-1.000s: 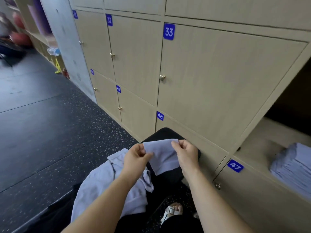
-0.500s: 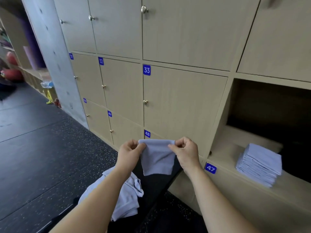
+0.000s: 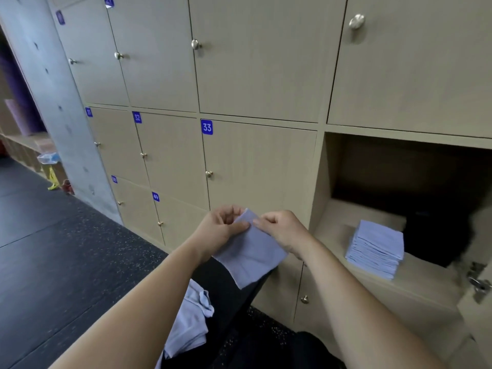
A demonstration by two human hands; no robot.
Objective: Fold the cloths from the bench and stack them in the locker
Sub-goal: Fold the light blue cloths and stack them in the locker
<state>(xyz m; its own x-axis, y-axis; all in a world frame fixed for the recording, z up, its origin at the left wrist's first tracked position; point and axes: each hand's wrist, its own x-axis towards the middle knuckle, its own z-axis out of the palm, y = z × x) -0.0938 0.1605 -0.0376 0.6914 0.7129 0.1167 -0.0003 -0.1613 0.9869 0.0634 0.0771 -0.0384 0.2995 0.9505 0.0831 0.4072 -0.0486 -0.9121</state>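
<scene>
A small pale lilac cloth (image 3: 250,251) hangs folded in the air in front of the lockers. My left hand (image 3: 221,230) and my right hand (image 3: 282,230) pinch its top edge close together, thumbs almost meeting. Below, a heap of loose lilac cloths (image 3: 189,323) lies on the black bench (image 3: 226,286). To the right, an open locker (image 3: 394,278) holds a neat stack of folded lilac cloths (image 3: 378,246) on its wooden floor.
Closed wooden locker doors with round knobs and blue number tags 32, 33 and 49 fill the wall. The open locker's door and hinge (image 3: 479,286) stick out at the right edge. Dark speckled floor (image 3: 66,262) spreads to the left, beside a grey concrete pillar (image 3: 53,102).
My hands have come together, bringing the cloth's two top corners side by side into a narrower fold. The view has lifted and swung right, showing more of the open locker.
</scene>
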